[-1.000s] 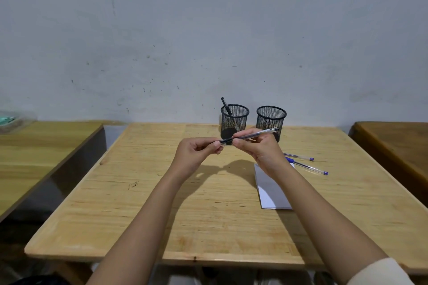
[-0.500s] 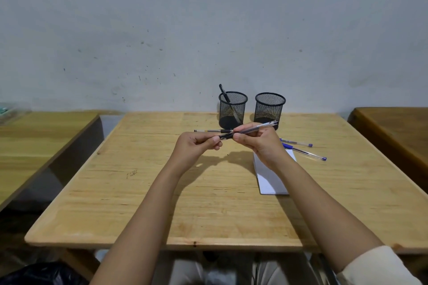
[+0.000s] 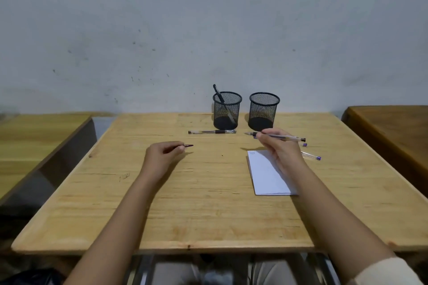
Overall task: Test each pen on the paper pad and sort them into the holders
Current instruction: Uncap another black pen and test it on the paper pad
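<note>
I am watching the right hand [image 3: 281,148], which is gripping the pen [image 3: 290,138] between thumb and curled fingers. The pen is being held just off the desk [image 3: 208,203]. Its long axis is running almost level from left to right, with the bare tip pointing left and the back end sticking out past the knuckles.

The paper pad [image 3: 266,176] is lying directly below and nearer to me than that hand, with its long side running away from me toward the holders. The wrist is crossing the pad's far right corner. As I judge it, the tip is aiming sideways past the pad's far edge, so it needs to tilt down and swing toward me onto the sheet. The right hand is by far the nearer one.

The left hand [image 3: 162,157] is resting well to the left, low over the desk, and pinching a small dark piece, probably the cap [image 3: 188,145].

A black pen [image 3: 217,93] is leaning in the left holder [image 3: 228,111]. The right holder [image 3: 264,111] is looking empty. A gel pen [image 3: 212,132] is lying crosswise in front of the left holder, and two purple-tipped pens [image 3: 312,157] are waiting beyond the right hand.
</note>
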Available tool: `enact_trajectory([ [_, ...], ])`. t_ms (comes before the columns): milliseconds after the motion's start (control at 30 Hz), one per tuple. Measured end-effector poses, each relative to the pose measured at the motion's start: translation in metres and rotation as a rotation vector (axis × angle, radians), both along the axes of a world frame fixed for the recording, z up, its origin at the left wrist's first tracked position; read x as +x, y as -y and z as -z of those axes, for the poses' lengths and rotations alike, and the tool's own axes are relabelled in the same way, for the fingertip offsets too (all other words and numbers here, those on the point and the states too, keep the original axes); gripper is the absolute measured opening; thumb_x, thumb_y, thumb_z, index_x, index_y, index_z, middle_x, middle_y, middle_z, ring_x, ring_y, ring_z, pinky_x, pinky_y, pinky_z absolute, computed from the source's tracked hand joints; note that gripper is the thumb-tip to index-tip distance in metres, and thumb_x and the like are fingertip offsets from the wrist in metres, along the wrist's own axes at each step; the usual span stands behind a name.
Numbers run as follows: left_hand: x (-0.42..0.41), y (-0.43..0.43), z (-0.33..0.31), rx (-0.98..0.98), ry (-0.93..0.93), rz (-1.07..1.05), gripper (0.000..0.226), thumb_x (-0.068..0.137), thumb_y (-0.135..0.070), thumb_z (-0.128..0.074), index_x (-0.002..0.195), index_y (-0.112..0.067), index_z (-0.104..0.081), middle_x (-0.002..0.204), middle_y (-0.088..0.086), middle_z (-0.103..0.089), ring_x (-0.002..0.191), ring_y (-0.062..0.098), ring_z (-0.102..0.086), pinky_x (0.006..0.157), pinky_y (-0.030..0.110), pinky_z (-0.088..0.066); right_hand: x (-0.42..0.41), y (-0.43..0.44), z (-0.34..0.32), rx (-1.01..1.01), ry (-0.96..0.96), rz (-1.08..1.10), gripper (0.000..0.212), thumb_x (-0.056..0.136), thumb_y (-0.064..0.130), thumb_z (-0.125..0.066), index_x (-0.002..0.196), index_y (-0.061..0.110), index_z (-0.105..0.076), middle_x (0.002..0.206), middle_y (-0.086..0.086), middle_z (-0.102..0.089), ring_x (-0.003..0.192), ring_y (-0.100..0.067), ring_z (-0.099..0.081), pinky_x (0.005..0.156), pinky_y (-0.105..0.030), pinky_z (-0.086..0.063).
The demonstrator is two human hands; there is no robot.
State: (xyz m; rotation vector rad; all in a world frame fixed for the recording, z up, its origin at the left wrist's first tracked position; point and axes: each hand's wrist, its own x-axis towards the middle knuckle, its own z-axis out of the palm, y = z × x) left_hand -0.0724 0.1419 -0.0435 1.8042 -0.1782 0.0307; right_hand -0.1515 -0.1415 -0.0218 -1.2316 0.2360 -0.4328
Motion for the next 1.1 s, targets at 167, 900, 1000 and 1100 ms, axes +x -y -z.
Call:
enact_trajectory([
  [167,0.001,0.000,0.006,0.219,0.113,0.002,0.022,0.082,-0.015,-0.071,0.104,-0.011,-0.072,0.105,0.002,-0.070,0.102,0.014,-0.061,0.091,0.022,-0.042,-0.001,-0.001,-0.005,0.097,0.047,-0.021,0.014,0.077,-0.009,-0.064,0.085,0.002,-0.067,0.070,-0.002,-0.072,0.075,-0.013,-0.068,0.072,-0.015,-0.055],
  [900,-0.025,0.051,-0.008,0.337,0.192,-0.011,0.035,0.090,-0.026,-0.060,0.120,-0.008,-0.063,0.123,0.006,-0.063,0.112,0.018,-0.056,0.093,0.025,-0.041,0.003,0.007,-0.016,-0.032,0.002,-0.023,0.008,0.076,-0.004,-0.068,0.081,0.003,-0.069,0.074,-0.005,-0.073,0.077,-0.018,-0.071,0.075,-0.018,-0.056],
  [1000,-0.050,0.091,-0.006,0.207,0.015,0.314,0.051,0.083,-0.043,-0.063,0.128,-0.023,-0.054,0.134,-0.004,-0.053,0.119,0.009,-0.051,0.100,0.032,-0.044,0.004,0.007,-0.013,-0.124,-0.040,-0.017,0.012,0.073,-0.005,-0.071,0.081,0.004,-0.069,0.077,-0.004,-0.073,0.074,-0.012,-0.069,0.070,-0.015,-0.054],
  [1100,-0.061,0.118,-0.001,0.402,0.201,0.533,0.053,0.084,-0.051,-0.057,0.131,-0.028,-0.048,0.136,-0.008,-0.051,0.124,0.010,-0.048,0.101,0.035,-0.043,0.006,0.007,-0.007,-0.165,-0.079,0.010,0.015,0.068,-0.004,-0.075,0.079,0.005,-0.069,0.081,-0.013,-0.070,0.078,-0.018,-0.068,0.079,-0.023,-0.056],
])
